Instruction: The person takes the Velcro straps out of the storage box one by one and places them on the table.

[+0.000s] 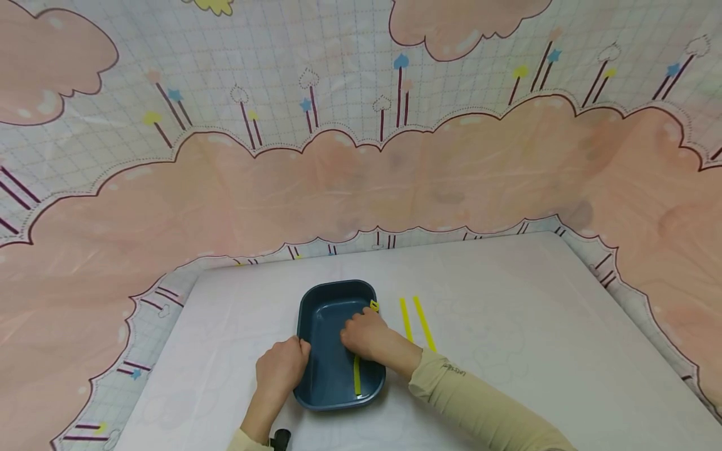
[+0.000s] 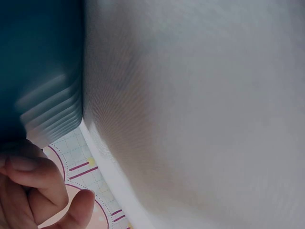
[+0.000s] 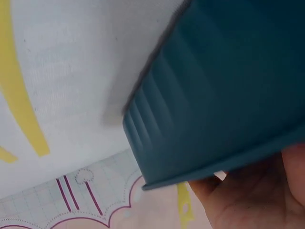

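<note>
A dark blue rectangular basin (image 1: 327, 376) stands on the white table. At its left rim, my left hand (image 1: 282, 366) grips the edge with curled fingers; in the left wrist view those fingers (image 2: 35, 186) lie beside the basin's ribbed wall. Over the basin's right side, my right hand (image 1: 366, 335) is curled around a thin yellow strip (image 1: 357, 376). The strip's lower part lies inside the basin, and its notched far end shows past the knuckles near the right rim. In the right wrist view, the basin wall (image 3: 228, 86) hides most of the fingers.
Two more yellow strips (image 1: 424, 322) lie side by side on the white table (image 1: 536, 351), right of the basin. A small black object (image 1: 281, 438) is at my left wrist. Patterned cloth (image 1: 395, 181) hangs behind the table and along its sides.
</note>
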### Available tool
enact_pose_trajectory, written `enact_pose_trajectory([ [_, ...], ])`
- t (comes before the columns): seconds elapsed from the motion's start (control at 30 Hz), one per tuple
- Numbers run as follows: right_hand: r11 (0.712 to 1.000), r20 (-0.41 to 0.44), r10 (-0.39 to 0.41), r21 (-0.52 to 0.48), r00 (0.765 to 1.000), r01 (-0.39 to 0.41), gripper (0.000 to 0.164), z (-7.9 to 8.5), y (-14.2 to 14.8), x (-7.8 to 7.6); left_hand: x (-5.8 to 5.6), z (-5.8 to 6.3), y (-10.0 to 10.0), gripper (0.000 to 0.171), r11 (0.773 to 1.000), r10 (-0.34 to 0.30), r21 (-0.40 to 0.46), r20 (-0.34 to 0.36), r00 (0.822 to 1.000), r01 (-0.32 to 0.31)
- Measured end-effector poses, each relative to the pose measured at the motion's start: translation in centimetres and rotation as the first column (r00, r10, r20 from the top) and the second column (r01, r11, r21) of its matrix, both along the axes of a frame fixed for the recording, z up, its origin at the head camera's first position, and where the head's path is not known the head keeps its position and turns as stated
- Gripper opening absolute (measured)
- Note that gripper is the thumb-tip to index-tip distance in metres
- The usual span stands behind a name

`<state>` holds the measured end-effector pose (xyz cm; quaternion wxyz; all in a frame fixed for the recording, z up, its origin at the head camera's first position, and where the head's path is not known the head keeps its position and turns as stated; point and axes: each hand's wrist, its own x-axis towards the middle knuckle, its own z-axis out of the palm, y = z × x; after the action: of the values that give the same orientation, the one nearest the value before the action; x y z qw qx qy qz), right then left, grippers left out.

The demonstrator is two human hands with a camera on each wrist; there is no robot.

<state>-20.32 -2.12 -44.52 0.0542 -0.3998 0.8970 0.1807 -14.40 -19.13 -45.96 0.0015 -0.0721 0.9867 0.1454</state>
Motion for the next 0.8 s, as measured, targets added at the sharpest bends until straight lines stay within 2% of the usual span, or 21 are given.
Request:
enact_pose_trajectory([
  [0.47,0.996,-0.086,-0.009,-0.084,0.996,0.002,0.022,2.9,1.6,-0.5,0.0,-0.2,-0.1,0.036,1.000,0.005,0.004,0.001,1.000,-0.005],
  [0.8,0.985,-0.072,-0.088,-0.152,0.994,0.076,0.026,4.4,3.1,-0.3,-0.1,-0.2,-0.1,0.036,1.000,0.014,-0.002,0.009,1.000,-0.014],
])
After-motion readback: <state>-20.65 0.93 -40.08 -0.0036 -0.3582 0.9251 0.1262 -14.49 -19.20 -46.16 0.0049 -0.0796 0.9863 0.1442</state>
